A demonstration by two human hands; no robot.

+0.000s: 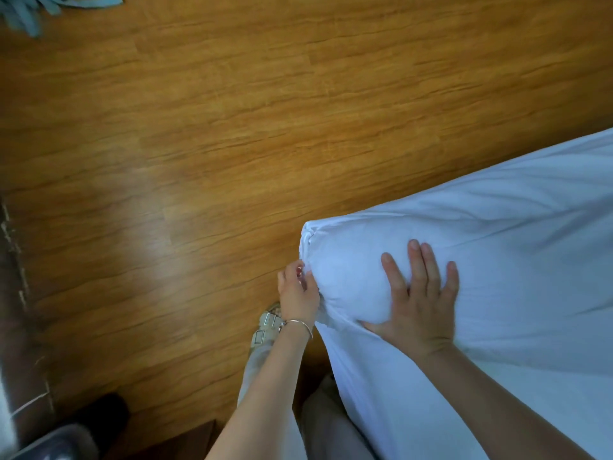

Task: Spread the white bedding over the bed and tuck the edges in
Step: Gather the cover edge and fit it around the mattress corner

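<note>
White sheet [497, 260] is already pulled over the one bed corner in view, which sits around 4 o'clock in the frame, with the wood-look floor [232, 111] filling the rest. Two hands on it: the right hand [419, 303] lies flat on top of the corner, fingers straight and spread apart, pinning the cloth. The left hand [298, 295] is at the corner's side, around 9 o'clock from the right one, fingers curled and pinching a fold of the fabric.

My take on doing this bit well: keep the flat palm pressing so the top stays taut, pull the pinched fold snug down and under the mattress edge, then smooth the wrinkles fanning out toward 2 o'clock.

Count: one sheet, one bracelet [298, 325] on the left wrist, one sandalled foot [265, 327] showing, and some blue fabric strips [30, 11] at 11 o'clock.
</note>
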